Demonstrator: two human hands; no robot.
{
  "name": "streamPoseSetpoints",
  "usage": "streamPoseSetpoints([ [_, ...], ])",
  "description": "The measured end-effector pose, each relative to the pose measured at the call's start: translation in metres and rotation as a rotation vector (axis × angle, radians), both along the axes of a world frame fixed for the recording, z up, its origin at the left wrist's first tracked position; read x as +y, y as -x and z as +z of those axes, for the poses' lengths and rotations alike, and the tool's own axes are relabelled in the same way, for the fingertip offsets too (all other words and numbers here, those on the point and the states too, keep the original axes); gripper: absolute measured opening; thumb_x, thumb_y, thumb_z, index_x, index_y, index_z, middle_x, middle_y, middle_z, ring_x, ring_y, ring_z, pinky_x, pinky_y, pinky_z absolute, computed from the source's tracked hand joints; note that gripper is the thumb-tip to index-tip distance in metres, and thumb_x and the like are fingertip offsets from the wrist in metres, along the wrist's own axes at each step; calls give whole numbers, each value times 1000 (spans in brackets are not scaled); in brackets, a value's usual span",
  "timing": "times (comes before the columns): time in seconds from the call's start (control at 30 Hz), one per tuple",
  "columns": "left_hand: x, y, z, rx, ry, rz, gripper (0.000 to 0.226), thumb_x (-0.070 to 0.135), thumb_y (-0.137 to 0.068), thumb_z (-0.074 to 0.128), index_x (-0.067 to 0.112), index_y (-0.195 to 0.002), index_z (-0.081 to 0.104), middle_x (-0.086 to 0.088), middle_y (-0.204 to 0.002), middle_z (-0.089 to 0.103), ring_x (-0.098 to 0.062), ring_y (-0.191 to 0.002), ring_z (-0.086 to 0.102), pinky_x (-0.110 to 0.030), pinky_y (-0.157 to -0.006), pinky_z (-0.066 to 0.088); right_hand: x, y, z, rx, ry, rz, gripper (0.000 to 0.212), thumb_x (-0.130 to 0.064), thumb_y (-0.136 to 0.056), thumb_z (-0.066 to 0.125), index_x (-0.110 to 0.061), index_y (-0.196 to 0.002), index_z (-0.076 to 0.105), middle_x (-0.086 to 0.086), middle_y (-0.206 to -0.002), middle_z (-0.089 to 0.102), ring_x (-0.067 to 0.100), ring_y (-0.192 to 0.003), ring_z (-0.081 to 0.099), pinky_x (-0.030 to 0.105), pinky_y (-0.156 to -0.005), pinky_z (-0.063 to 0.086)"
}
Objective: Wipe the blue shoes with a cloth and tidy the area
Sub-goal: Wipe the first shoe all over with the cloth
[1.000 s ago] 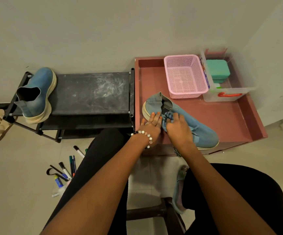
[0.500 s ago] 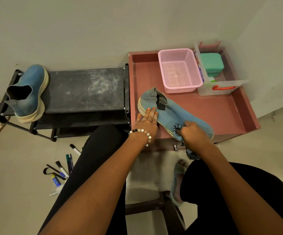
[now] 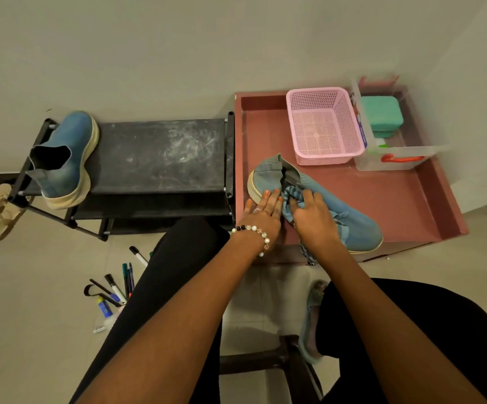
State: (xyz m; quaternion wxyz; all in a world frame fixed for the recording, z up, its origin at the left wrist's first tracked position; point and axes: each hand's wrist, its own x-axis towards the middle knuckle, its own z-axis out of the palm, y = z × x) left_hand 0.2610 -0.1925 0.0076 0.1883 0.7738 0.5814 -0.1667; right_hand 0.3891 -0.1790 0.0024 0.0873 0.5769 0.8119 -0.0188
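Right hand (image 3: 313, 221) presses cloth (image 3: 293, 199) on blue shoe (image 3: 353, 220); left hand (image 3: 264, 211) steadies it.

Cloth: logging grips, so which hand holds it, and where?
The right hand grips the bunched cloth over the shoe; the left hand rests flat.

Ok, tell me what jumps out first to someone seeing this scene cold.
Both hands work at the middle: the left hand rests flat on the heel of a blue shoe lying in the reddish-brown tray, while the right hand grips a blue cloth against it. The second blue shoe stands on the dusty black rack to the left. Pens and markers lie scattered on the floor below.
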Motion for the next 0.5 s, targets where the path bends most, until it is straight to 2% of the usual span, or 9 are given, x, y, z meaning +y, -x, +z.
streamPoseSetpoints([
  [0.07,-1,-1,1,6,3,6,79,2,-93,42,7,-150,-12,-5,-156,-26,-23,-145,-19,-49,-116,0,-6,-10,3,25,46,28,37,-9,-93,45,-2,-129,51,22,-126,46,38,-113,43,40,-93,39],
  [0.13,-2,-2,2,3,16,16,75,1,-94,37,7,-150,-12,-4,-156,-26,-23,-145,-20,-48,-116,-1,-14,-25,6,-1,118,61,35,-10,-92,46,-7,-127,55,17,-120,46,34,-110,44,36,-87,39],
  [0.23,-3,-2,1,-11,2,30,74,1,-94,36,7,-151,-11,-4,-156,-26,-23,-145,-19,-48,-116,-1,-23,-51,9,21,233,-48,31,-10,-89,53,-10,-119,61,10,-105,48,30,-106,50,32,-80,43],
  [0.3,-3,-1,1,-22,2,40,74,3,-94,36,7,-151,-10,-4,-157,-25,-23,-145,-18,-47,-116,0,-27,-60,12,-8,233,-127,33,-5,-86,56,-13,-116,65,10,-106,53,28,-105,53,33,-81,48],
  [0.37,-4,0,1,-27,6,39,76,3,-93,39,7,-151,-10,-5,-157,-25,-23,-145,-18,-47,-117,0,-30,-58,18,-30,235,-172,31,-2,-86,54,-9,-114,64,13,-111,56,30,-106,54,34,-83,48],
  [0.5,-4,1,0,-53,2,43,84,0,-89,46,6,-151,-10,-5,-157,-24,-24,-145,-18,-47,-117,1,-30,-37,22,-95,225,-119,28,2,-89,48,-1,-115,56,18,-120,50,35,-113,47,38,-87,46],
])
